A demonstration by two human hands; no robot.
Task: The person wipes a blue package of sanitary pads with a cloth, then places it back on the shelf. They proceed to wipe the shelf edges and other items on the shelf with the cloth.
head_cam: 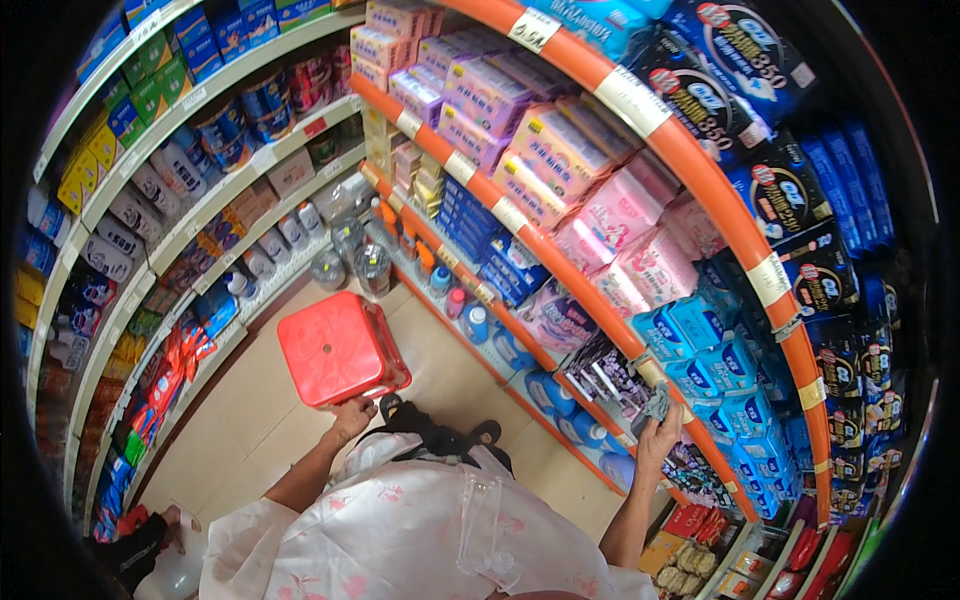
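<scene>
A red plastic stool [328, 349] with a small hole in its top stands on the tiled floor ahead of me. My left hand [355, 417] is at its near edge, fingers curled against the rim. To the right, my right hand [661, 433] grips a crumpled grey cloth [657, 403]. That hand is at the orange front edge [651, 371] of a shelf, between light-blue packs [686, 326] and dark floral packs [600, 375]. Part of the cloth is hidden by my fingers.
White shelves [247, 161] with boxes, bottles and bags run along the left. Pink packs [619, 210] and dark-blue packs [750, 49] fill the right racks. Clear jars [373, 262] stand in the corner beyond the stool. Part of another person in dark clothing [139, 551] shows lower left.
</scene>
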